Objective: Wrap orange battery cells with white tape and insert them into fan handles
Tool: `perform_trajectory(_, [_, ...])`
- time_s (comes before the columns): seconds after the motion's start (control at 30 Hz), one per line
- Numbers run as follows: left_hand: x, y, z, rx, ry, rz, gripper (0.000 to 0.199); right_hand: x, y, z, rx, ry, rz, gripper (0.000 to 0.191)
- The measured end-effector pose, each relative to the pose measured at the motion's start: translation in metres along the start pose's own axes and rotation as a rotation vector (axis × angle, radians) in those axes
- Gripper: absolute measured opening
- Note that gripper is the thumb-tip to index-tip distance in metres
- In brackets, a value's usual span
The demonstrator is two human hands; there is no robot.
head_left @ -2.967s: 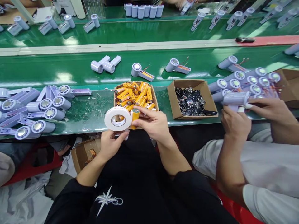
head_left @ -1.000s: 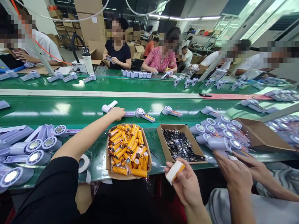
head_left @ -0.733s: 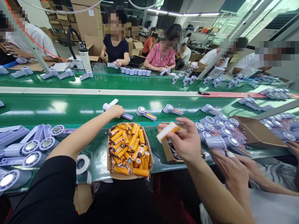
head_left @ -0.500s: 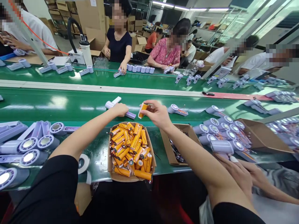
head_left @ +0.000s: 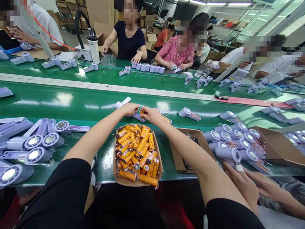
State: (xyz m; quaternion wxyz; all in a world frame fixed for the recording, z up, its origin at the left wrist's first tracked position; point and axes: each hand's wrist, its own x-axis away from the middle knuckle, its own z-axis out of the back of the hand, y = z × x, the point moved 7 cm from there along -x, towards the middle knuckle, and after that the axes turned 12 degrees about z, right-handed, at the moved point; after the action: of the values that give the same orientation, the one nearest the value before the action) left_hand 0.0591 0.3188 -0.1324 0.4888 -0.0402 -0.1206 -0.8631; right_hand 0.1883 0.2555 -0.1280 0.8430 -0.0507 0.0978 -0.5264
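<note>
My left hand [head_left: 130,109] is closed on a lavender handheld-fan body [head_left: 140,118] lying on the green belt; its handle sticks out to the right beneath my fingers. Close beside it, my right hand [head_left: 152,115] pinches an orange battery [head_left: 142,112] at the handle, mostly covered by my fingers. Whether the battery touches the handle is hard to see. A pale handle cover [head_left: 126,100] lies just behind my left hand. Below my wrists stands a cardboard box [head_left: 114,165] heaped with orange wired batteries [head_left: 138,149].
Fan bodies [head_left: 33,155] are piled at left, with more [head_left: 228,135] at right. Another cardboard box [head_left: 177,159] with small dark parts stands under my right forearm. A co-worker's hands [head_left: 243,181] are at lower right. People sit across the green belt [head_left: 47,98].
My right hand has brought the battery left and down to the fan handle beside my left hand. Across the belt, a person's hand has left one fan body. The view has shifted slightly.
</note>
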Motion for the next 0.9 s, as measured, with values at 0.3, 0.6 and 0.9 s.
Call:
perform_trajectory(0.3, [-0.012, 0.004, 0.000, 0.115, 0.011, 0.046, 0.025, -0.005, -0.022, -0.016, 0.208, -0.325, 0.072, 0.050])
perform_trajectory(0.6, [0.133, -0.023, 0.029, 0.313, 0.291, -0.023, 0.047, 0.019, -0.025, 0.019, 0.080, -0.228, 0.198, 0.049])
perform_trajectory(0.9, [0.402, -0.123, -0.064, 0.125, 0.173, 0.044, 0.029, 0.182, -0.144, 0.074, -0.474, 0.242, 0.244, 0.027])
